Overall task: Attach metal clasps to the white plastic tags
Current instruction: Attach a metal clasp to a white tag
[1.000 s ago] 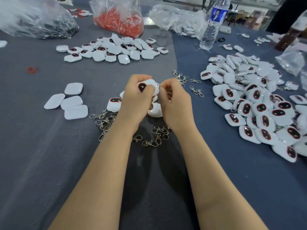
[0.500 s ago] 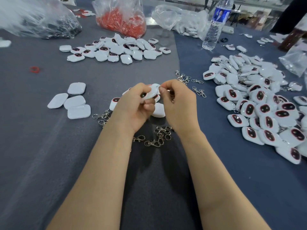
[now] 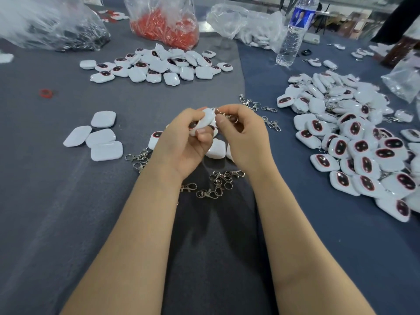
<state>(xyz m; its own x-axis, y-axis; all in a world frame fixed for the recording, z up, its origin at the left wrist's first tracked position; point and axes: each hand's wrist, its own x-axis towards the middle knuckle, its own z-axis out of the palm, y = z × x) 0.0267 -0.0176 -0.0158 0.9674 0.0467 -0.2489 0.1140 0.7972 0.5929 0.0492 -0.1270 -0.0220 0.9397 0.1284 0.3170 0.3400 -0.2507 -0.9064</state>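
Held white tag (image 3: 204,119): centre of frame, lifted off the grey cloth (image 3: 68,201). Long axis runs lower left to upper right. Seen near edge-on; the dark window faces lower left and only a sliver shows. Loop end points up-right, toward the right hand (image 3: 247,137).

Left hand (image 3: 181,144): fingers curled round the tag's lower-left half, thumb across the near edge. Tag sticks out of the grip at the upper right. Right hand: thumb and forefinger pinch a metal clasp (image 3: 229,117), its ring right at the tag's loop end. Can't tell if the ring is through the hole: too small, partly hidden.

Vs 1 s ago: the tag then showed its dark window to the camera. Now it's rolled to edge-on, window turned mostly away. Both hands are in nearly the same spot in frame. The clasp ring is more exposed between the right fingers. Items on the cloth are unchanged apart from a small view shift.

Around:
- Loose clasps (image 3: 216,183) just below the wrists.
- More clasps (image 3: 138,156) left of the left hand.
- A few clasps (image 3: 252,104) up-right of the right hand.
- Spare tags (image 3: 217,150) on the cloth under the hands.
- Four blank tags (image 3: 100,137) at centre left.
- Tag pile (image 3: 159,64) at upper centre.
- Big pile (image 3: 352,144) along the right edge.
- Red-parts bag (image 3: 166,26) and water bottle (image 3: 293,35) along the top.
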